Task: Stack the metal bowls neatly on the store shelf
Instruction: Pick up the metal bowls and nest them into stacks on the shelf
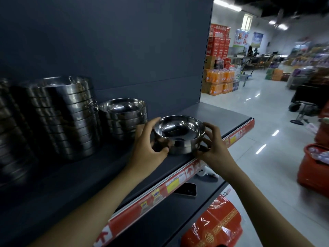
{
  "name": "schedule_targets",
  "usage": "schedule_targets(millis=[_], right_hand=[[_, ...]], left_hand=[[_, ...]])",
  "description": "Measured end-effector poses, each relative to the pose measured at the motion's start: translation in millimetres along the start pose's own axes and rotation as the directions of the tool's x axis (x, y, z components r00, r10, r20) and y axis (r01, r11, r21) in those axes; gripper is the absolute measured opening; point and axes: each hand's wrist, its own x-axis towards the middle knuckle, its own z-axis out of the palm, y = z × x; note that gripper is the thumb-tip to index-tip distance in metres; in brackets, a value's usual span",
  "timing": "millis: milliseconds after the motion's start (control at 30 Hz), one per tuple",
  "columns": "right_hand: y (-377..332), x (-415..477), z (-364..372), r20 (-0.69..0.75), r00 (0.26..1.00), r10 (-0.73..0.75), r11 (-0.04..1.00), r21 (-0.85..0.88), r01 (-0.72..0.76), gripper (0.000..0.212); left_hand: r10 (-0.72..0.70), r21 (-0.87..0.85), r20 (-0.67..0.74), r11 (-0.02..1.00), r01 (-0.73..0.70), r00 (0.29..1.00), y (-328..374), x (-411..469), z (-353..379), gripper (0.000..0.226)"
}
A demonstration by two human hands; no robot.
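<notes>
**Both grips on the bowls at the shelf front**

Far out at 9 o'clock from the held bowls, and blurred: a tall stack of steel pans, thin rims layered, mirror-dark. Nearer in, also at 9 o'clock: a short stack of metal bowls, round and polished, rims roughly in line, standing on the dark matte shelf close to the back panel.

Next, the left grip, clamped on the left wall of the held bowls, fingers curled round the side, one up at the rim. Held bowls between the two grips, seemingly two nested, near the shelf's front edge. Resting on the shelf or just clear of it: cannot tell. Apart from the short stack, at its 4 o'clock.

At 3 o'clock of the bowls, the right grip, likewise clamped, fingertips at the rim and lower wall.

Handling, as a judgement: thin stainless steel, so light and stiff, no give under a squeeze. Smooth and glossy, so probably slippery and quick to slide or clink when nested. Best taken as here, at opposite sides just under the flared rim, a natural stop against slipping. Worth keeping level on the way to the short stack, rims concentric, to avoid a tilted seat.

At 6 o'clock: a red price strip along the shelf edge. Far at 3 o'clock: a red basket on glossy floor tiles.
</notes>
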Motion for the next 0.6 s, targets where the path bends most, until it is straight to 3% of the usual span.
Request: schedule_targets(millis=[167,400,500,600], right_hand=[[-11,-6,-2,0.011,1.000,0.022,0.989,0.144,-0.023,0.075],[-17,-11,11,-0.102,0.995,-0.012,0.984,0.175,0.029,0.068],[-25,-13,21,-0.195,0.978,-0.074,0.967,0.224,0.118,0.064],[-39,-7,36,-0.323,0.930,-0.175,0.923,0.275,0.270,0.064]], left_hand=[[-0.045,-0.014,-0.051,0.999,0.045,0.998,3,-3,2,0.068],[-0.124,-0.033,-0.038,0.992,0.123,0.992,-1,-2,4,0.063],[-0.021,-0.015,-0.111,1.000,0.020,0.994,6,-4,5,0.060],[0.182,0.083,-0.213,0.982,-0.168,0.960,16,0,-1,0.057]])
